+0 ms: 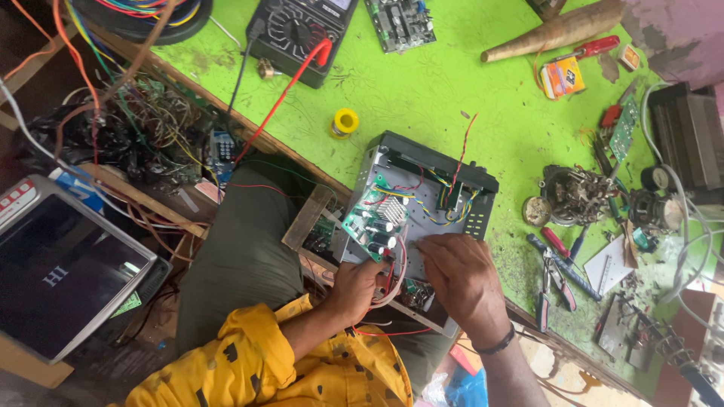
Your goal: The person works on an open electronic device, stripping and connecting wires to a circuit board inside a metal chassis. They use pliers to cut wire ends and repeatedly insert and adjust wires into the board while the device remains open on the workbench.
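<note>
While the open grey metal chassis with its green circuit board (407, 207) sits tilted at the frame's centre, half off the green table's (430, 90) edge, the left hand (354, 288) pinches red wires and the right hand (461, 275) presses flat on its lower side; a tug could, I judge, snap a wire or tip it. An orange rectangular packet (562, 76) lies upper right, a yellow solder spool (345, 122) upper centre.

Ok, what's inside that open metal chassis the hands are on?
Inside the metal chassis: a green circuit board with a finned heatsink, capacitors and coloured wires. The right hand and left hand cover the near end, so that part is hidden.
</note>
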The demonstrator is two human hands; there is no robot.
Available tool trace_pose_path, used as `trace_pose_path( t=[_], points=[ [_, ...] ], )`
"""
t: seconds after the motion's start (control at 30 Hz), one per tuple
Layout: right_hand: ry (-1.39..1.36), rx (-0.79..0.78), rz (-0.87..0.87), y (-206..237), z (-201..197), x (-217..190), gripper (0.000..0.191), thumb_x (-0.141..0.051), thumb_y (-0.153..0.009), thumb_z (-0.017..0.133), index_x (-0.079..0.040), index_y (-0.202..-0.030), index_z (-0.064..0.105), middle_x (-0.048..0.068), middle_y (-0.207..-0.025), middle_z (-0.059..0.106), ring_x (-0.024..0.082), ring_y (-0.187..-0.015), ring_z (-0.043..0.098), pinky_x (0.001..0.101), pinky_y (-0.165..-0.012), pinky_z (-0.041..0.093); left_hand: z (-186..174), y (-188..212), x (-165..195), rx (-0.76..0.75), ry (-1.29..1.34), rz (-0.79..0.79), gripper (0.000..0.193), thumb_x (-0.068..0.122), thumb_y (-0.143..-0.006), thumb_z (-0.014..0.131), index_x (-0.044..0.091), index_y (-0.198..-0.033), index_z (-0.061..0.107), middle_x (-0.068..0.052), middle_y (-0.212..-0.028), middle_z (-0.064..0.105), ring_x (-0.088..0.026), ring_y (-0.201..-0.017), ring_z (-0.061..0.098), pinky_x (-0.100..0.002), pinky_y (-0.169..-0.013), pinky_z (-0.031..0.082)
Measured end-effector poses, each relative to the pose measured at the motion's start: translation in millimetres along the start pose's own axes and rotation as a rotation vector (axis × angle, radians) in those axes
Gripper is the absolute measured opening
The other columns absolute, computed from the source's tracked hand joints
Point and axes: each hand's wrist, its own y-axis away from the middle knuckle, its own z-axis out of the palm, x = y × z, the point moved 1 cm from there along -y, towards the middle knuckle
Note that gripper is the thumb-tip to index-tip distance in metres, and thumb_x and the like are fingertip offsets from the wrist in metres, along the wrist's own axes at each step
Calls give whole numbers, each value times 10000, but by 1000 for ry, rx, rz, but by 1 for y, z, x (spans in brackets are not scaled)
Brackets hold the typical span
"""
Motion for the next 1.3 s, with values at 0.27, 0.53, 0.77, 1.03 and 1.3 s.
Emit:
trace_pose_path(
  t=[0.27,0.53,0.77,1.03,1.3],
  points=[
    [6,-17,56,4,1,4,211,-74,-838,748,-78,-1049,747,61,-990,721,269,-898,658,408,-794,479,-7,0,-5,-6,-27,38,170,61,-946,611,3,-1100,653,-80,-921,704,-191,-698,713,-360,-563,606],
    [96,-52,90,-1,9,0,204,-70,-791,736,-106,-992,749,37,-998,705,268,-930,635,422,-814,472,-9,-2,-7,5,-28,35,165,52,-938,615,9,-1092,653,-64,-931,705,-184,-685,711,-364,-566,611],
    [8,21,140,-1,3,-4,266,-50,-842,676,-53,-1104,718,123,-1024,660,312,-958,616,430,-857,490,-6,-3,-6,14,12,1,186,43,-909,614,34,-1087,669,-68,-918,716,-185,-647,706,-335,-539,588],
    [171,-79,204,2,9,-14,266,-128,-838,676,-27,-1083,695,128,-955,665,331,-910,609,458,-820,478,-5,-2,-7,-15,2,16,193,29,-908,588,18,-1078,680,-81,-943,732,-192,-702,719,-342,-562,590],
    [86,-35,214,0,6,-17,271,-129,-877,665,-50,-1135,681,120,-1045,679,322,-985,622,454,-880,463,-7,-4,-9,-40,-7,-18,173,49,-941,599,-56,-1022,710,-129,-881,735,-215,-702,730,-333,-599,597]
  ],
)
